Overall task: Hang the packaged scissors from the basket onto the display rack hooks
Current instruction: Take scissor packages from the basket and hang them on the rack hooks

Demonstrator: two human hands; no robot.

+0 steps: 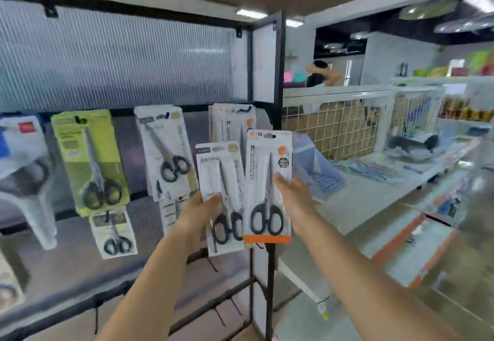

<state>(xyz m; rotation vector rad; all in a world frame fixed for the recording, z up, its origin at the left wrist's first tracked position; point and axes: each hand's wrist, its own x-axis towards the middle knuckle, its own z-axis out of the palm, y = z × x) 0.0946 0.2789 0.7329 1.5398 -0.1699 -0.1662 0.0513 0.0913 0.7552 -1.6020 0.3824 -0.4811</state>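
The rack (276, 78) fills the left half, its ribbed panel behind four hung packs: a yellow pack (89, 161) at 9 o'clock, a white pack (167, 151) beside it, a small pack (113, 233) below, and an orange-dot pack (231, 123) near centre. A blue basket (319, 172) sits on the bench (374, 193) at 3 o'clock. At centre, the right hand (292, 193) pinches an orange-edged pack (267, 185). The left hand (199, 213) pinches a grey pack (223, 196), partly overlapped by it.
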